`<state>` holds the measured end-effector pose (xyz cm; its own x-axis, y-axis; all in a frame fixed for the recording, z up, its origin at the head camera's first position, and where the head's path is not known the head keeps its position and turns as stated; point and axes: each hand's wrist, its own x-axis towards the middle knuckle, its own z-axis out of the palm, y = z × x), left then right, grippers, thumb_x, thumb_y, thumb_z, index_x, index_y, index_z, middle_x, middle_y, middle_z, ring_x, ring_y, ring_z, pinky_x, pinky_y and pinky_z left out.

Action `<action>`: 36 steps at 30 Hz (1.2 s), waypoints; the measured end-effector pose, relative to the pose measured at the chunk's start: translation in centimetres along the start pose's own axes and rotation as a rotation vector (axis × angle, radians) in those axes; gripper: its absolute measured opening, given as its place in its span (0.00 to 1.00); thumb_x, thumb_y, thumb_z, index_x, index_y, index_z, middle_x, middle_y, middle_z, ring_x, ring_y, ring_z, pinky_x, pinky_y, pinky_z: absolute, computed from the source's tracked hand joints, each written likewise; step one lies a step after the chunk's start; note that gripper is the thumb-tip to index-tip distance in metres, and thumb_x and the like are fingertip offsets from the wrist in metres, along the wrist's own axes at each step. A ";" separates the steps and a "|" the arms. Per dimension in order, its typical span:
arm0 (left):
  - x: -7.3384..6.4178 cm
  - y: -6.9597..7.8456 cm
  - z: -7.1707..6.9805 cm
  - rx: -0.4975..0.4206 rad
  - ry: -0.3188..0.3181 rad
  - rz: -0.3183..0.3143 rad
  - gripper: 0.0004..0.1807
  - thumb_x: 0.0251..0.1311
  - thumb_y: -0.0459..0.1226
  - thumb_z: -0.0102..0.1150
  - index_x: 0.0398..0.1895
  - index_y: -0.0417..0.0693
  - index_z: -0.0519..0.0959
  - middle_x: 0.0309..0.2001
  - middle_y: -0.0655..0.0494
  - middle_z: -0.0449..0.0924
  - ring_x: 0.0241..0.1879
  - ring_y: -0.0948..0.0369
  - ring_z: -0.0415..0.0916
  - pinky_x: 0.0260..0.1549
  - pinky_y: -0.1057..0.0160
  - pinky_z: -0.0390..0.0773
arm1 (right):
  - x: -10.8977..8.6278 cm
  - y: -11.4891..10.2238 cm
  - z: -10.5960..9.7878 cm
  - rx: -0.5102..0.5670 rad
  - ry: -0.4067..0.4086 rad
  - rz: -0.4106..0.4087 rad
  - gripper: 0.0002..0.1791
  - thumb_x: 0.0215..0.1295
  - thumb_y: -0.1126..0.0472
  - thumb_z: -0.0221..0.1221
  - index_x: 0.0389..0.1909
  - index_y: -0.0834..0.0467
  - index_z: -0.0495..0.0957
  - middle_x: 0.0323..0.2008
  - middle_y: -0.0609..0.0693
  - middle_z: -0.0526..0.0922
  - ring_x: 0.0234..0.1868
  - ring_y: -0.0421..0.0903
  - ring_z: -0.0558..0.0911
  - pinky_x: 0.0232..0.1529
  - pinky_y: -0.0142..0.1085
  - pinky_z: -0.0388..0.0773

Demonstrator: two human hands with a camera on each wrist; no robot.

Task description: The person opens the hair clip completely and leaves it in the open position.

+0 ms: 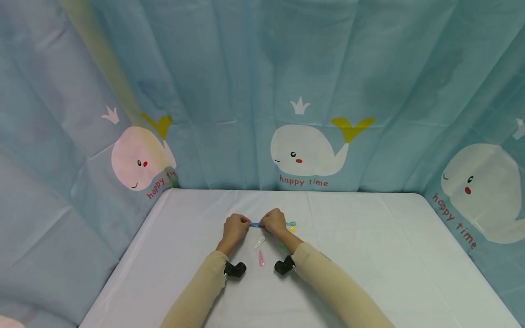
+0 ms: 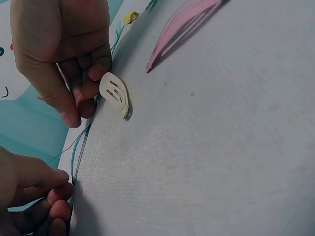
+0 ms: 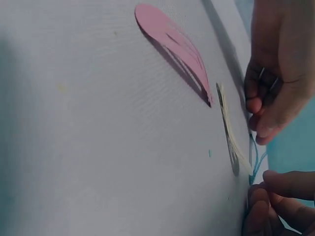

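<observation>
Your left hand (image 1: 236, 227): thumb and fingertips pinching one end of the blue hair clip (image 1: 254, 224). Your right hand (image 1: 273, 220): pinching its other end, fingers curled. Clip spans the gap between both hands, strips standing apart. Cream clip (image 1: 259, 242) just nearside of your right fingertips; pink clip (image 1: 261, 258) between your wrists. Teal clip (image 1: 290, 223) and yellow clip (image 1: 292, 230) right of your right hand; green clip (image 1: 284, 248) by that wrist.
</observation>
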<state>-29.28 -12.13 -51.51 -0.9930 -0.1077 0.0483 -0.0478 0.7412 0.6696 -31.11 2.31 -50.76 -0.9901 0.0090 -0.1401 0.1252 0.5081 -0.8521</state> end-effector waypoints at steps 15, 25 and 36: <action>-4.0 0.4 -0.6 -0.050 -0.010 0.067 0.03 0.57 0.33 0.64 0.32 0.43 0.86 0.31 0.51 0.86 0.31 0.60 0.79 0.32 0.59 0.77 | -2.0 0.2 -1.6 -0.102 -0.122 -0.114 0.03 0.57 0.65 0.66 0.28 0.62 0.86 0.20 0.49 0.82 0.20 0.39 0.72 0.23 0.28 0.68; -5.7 0.4 -0.3 -0.027 -0.052 0.108 0.02 0.55 0.34 0.65 0.30 0.45 0.86 0.30 0.54 0.86 0.29 0.62 0.79 0.29 0.63 0.75 | -2.9 0.9 -2.2 -0.149 -0.175 -0.197 0.04 0.57 0.65 0.66 0.28 0.62 0.85 0.23 0.51 0.84 0.20 0.39 0.74 0.22 0.29 0.70; -6.5 0.6 0.2 0.035 -0.064 0.153 0.03 0.47 0.33 0.68 0.28 0.44 0.85 0.24 0.56 0.83 0.24 0.64 0.75 0.25 0.64 0.72 | -3.2 1.1 -1.6 -0.174 -0.218 -0.192 0.02 0.56 0.67 0.66 0.26 0.62 0.84 0.21 0.49 0.82 0.21 0.39 0.73 0.22 0.29 0.69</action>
<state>-22.91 -10.87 -51.58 -0.9938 0.0498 0.0991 0.1015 0.7683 0.6320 -27.90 4.17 -50.43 -0.9553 -0.2759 -0.1062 -0.0932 0.6221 -0.7774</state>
